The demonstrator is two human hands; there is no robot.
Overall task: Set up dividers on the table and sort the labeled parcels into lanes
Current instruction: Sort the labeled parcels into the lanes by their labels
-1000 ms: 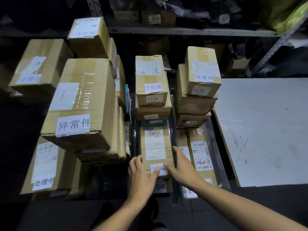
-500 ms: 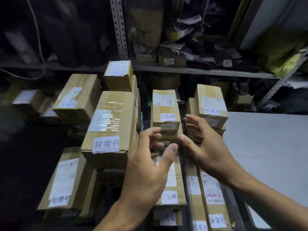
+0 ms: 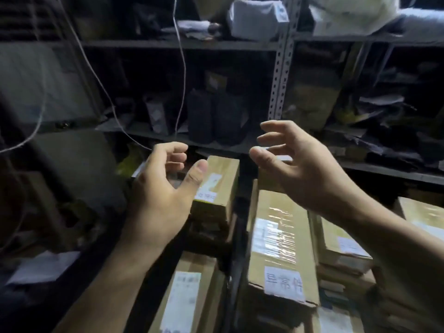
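Both my hands are raised in the air above the stacked brown parcels and hold nothing. My left hand (image 3: 163,188) has loosely curled fingers and hovers in front of a small taped box (image 3: 218,186) with a white label. My right hand (image 3: 295,169) has spread, relaxed fingers and floats above a large tape-wrapped box (image 3: 278,239) bearing a white label with printed characters. Another labeled parcel (image 3: 187,296) lies lower, beside my left forearm. More boxes (image 3: 341,241) are stacked at the right.
A dark metal shelving rack (image 3: 278,75) full of bags and packages rises right behind the parcels. Thin cords (image 3: 182,68) hang down in front of it. A dark bulky bag (image 3: 72,169) sits at the left. The picture is blurred.
My view has swung up and to the left, from the parcel stack to the shelves. Both hands have risen off the boxes and moved apart, still holding nothing.
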